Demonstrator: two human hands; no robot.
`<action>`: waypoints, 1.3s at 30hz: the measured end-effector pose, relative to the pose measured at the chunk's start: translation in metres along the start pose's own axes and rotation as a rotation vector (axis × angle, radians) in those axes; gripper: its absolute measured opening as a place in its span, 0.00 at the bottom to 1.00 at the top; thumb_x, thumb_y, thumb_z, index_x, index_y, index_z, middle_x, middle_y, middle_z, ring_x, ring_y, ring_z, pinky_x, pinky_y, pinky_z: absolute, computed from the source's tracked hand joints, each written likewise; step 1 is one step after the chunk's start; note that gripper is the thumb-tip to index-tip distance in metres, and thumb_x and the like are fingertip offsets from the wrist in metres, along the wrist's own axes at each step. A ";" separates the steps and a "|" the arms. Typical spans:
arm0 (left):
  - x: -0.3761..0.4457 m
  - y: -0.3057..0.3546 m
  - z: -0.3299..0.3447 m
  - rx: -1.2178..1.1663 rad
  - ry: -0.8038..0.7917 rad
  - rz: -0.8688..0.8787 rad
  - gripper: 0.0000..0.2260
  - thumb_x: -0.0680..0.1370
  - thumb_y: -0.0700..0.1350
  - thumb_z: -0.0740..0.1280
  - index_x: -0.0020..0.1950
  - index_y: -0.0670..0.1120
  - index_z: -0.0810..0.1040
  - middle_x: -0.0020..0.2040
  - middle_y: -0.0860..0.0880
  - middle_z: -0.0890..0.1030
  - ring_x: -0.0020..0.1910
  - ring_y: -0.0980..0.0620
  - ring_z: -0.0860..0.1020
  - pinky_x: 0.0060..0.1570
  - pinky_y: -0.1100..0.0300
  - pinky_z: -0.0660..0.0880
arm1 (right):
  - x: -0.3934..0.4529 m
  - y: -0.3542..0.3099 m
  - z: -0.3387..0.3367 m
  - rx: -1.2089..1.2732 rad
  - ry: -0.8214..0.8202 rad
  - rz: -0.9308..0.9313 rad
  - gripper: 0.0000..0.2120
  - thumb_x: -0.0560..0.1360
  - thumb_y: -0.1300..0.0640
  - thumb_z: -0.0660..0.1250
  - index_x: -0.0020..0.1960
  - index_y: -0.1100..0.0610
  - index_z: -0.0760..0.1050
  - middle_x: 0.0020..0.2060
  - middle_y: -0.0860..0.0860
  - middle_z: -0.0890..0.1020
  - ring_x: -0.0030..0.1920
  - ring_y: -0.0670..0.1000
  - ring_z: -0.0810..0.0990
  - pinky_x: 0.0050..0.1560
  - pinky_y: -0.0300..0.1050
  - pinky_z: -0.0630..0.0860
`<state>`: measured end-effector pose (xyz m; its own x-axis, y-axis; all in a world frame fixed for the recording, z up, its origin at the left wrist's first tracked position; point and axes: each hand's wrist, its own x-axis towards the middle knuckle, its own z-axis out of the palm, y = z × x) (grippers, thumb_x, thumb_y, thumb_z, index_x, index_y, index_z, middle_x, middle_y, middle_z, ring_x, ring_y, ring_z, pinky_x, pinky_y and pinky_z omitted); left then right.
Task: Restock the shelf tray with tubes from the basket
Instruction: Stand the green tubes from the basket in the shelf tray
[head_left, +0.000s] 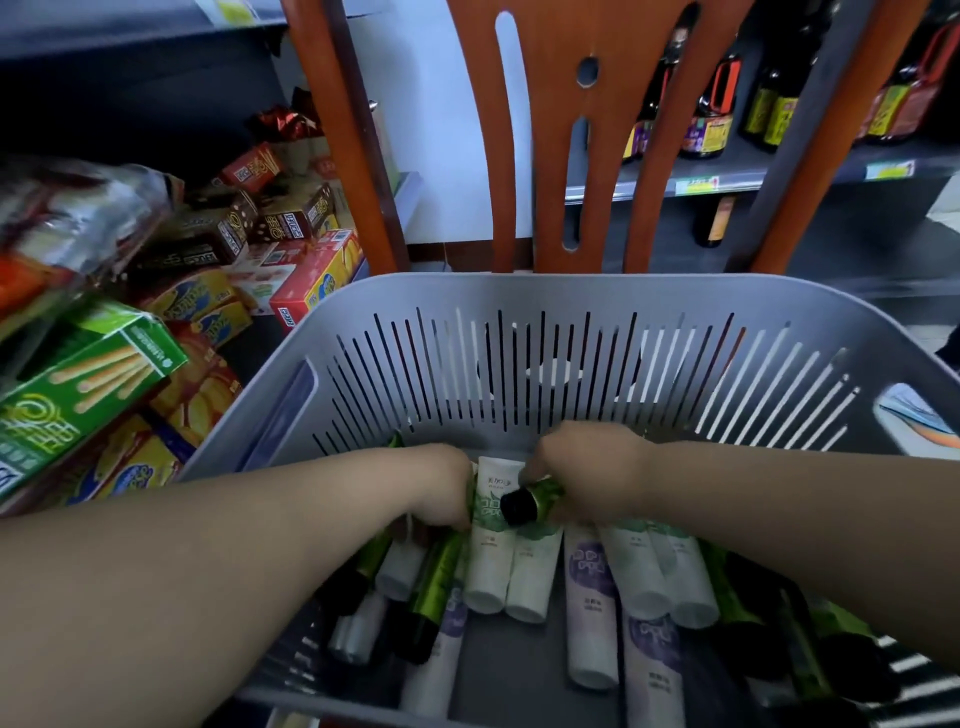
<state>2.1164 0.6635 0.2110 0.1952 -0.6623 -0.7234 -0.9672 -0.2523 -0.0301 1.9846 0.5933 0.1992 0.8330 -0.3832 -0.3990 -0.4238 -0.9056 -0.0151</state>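
A grey slotted basket (571, 332) fills the lower view and holds several tubes lying flat: white ones with green print (488, 561), white ones with purple print (589, 613) and green ones with black caps (434, 597). Both my hands reach down into it. My right hand (592, 462) is shut on a green tube with a black cap (530, 501), its cap pointing toward me. My left hand (441, 488) is curled down among the tubes at the left; what its fingers hold is hidden. No shelf tray is in view.
An orange wooden chair back (561, 130) rises just behind the basket. To the left, a shelf holds stacked snack boxes (93, 384) and biscuit cartons (311, 280). Dark sauce bottles (706, 124) stand on a shelf at the back right.
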 end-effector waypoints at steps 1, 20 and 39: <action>0.002 -0.003 -0.001 -0.026 0.008 -0.012 0.07 0.79 0.47 0.62 0.48 0.43 0.74 0.34 0.49 0.71 0.31 0.54 0.70 0.29 0.66 0.69 | -0.001 -0.005 0.001 -0.015 -0.009 -0.043 0.17 0.75 0.53 0.66 0.64 0.49 0.73 0.53 0.51 0.79 0.54 0.54 0.76 0.45 0.45 0.75; 0.014 -0.017 -0.008 -0.936 0.229 -0.132 0.04 0.78 0.35 0.60 0.44 0.40 0.70 0.39 0.41 0.71 0.35 0.46 0.74 0.42 0.46 0.78 | -0.002 0.000 0.003 0.992 -0.268 0.705 0.20 0.78 0.46 0.61 0.54 0.64 0.67 0.33 0.56 0.77 0.29 0.50 0.76 0.32 0.40 0.74; 0.017 -0.016 -0.003 -0.982 0.113 -0.020 0.15 0.79 0.41 0.64 0.64 0.39 0.70 0.61 0.36 0.74 0.49 0.41 0.76 0.45 0.46 0.78 | 0.010 -0.026 0.032 1.611 0.122 0.746 0.09 0.72 0.60 0.71 0.46 0.62 0.73 0.34 0.58 0.77 0.29 0.52 0.75 0.30 0.42 0.74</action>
<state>2.1360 0.6540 0.2007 0.2734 -0.7022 -0.6574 -0.4088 -0.7034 0.5814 1.9928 0.6187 0.1661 0.3072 -0.6680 -0.6778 -0.5208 0.4781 -0.7073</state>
